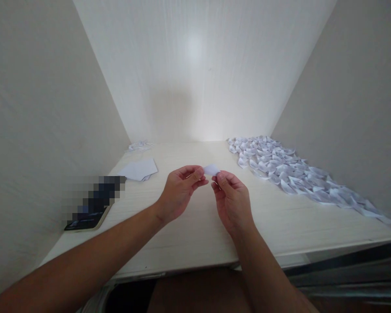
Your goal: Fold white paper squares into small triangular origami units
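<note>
A small white folded piece of paper (211,169) is held above the middle of the pale wooden desk (195,234), pinched at its left end by the left hand (180,189) and at its right end by the right hand (230,201); both hands have thumb and fingertips closed on it. Its folds are too small to make out. Along the right side, a long heap of white folded paper pieces (289,171) runs from far to near. At the far left lie flat white paper sheets (139,169). Nearer left, a dark phone (93,208) is partly pixelated.
</note>
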`<act>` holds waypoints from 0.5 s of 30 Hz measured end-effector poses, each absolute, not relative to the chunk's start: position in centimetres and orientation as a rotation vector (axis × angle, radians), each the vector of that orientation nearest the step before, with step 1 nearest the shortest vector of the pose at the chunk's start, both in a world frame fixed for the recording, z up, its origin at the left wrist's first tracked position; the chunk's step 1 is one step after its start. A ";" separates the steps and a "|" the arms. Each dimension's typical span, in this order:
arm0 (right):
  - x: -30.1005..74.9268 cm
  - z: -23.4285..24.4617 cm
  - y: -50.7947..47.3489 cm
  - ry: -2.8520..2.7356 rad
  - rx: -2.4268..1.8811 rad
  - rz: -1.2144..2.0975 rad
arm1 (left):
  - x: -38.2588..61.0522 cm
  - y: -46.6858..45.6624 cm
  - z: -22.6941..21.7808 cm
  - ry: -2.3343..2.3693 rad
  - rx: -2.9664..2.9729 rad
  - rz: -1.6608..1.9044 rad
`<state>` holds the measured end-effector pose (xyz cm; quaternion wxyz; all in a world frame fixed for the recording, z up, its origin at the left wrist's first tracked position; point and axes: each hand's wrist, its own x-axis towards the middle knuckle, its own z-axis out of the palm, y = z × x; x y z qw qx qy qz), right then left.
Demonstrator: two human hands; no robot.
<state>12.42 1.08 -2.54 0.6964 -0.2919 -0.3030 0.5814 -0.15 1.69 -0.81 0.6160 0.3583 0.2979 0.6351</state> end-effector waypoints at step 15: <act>13.2 -3.5 1.7 -0.825 -0.903 1.177 | -1.0 2.8 -2.0 0.807 1.088 1.461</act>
